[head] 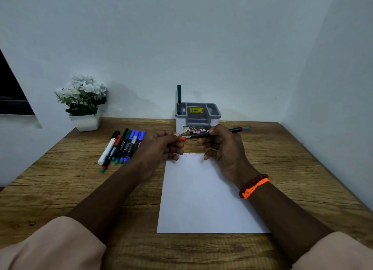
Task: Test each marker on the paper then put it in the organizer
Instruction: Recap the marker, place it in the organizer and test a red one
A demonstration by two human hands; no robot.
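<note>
Pale peach sleeves [50,243] are framing the bottom of the view, and past them both forearms are reaching over a white sheet of paper [201,199] lying flat on a wood-grain table [80,189]. Faint scribbles are showing along the paper's far edge.

The left hand [161,146] is pinching a small red cap [182,139] between thumb and fingertips, its other fingers curled under. The right hand [222,146] is wrapping around the black barrel of a marker [232,130], whose far end is sticking out to the right with a red and teal tip. Cap and barrel are lying on one line, just apart or barely meeting — I cannot tell which, nor whether the cap is coming off or going on.

Either way, the job seems to call for keeping cap and barrel lined up and moving straight along that axis; a twist or a slant would likely jam the plastic or smear ink on the fingers.

Behind the hands a grey and white organizer [197,116] is standing against the wall — boxy, hard plastic, split into compartments, a yellow price sticker inside. One dark green marker [179,96] is standing upright in its left rear slot.

To the left, the remaining markers [123,146] are lying in a loose row, slim smooth cylinders with red, green and blue caps. A white pot of white flowers [82,100] is sitting in the corner beyond them.
</note>
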